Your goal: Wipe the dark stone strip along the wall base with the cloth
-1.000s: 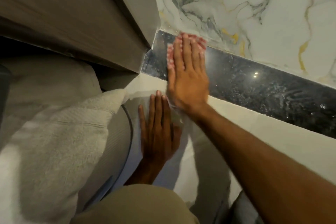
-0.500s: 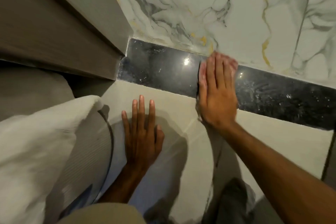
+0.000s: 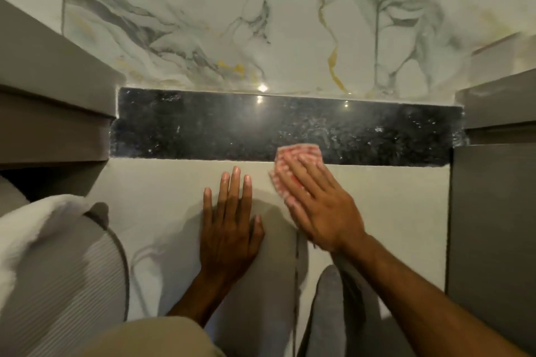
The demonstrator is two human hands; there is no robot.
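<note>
The dark stone strip (image 3: pixel 220 127) runs along the base of the marble wall, flecked with pale smears, more so toward its right end. My right hand (image 3: pixel 319 203) lies flat on a red-and-white checked cloth (image 3: pixel 298 153), pressing it down where the strip's lower edge meets the pale floor tile, right of centre. Only the cloth's far and left edges show past my fingers. My left hand (image 3: pixel 230 223) rests flat on the floor tile beside it, fingers spread, holding nothing.
White marble wall (image 3: pixel 261 23) with grey and gold veins rises above the strip. Brown cabinet sides close in at left (image 3: pixel 52 113) and right (image 3: pixel 493 211). A white towel (image 3: pixel 34 235) over a grey ribbed object lies at lower left. My knee (image 3: pixel 139 339) shows at the bottom.
My right hand has slid the cloth rightward along the strip and down to its lower edge. The left hand stayed flat on the tile. The view has swung to face the wall squarely.
</note>
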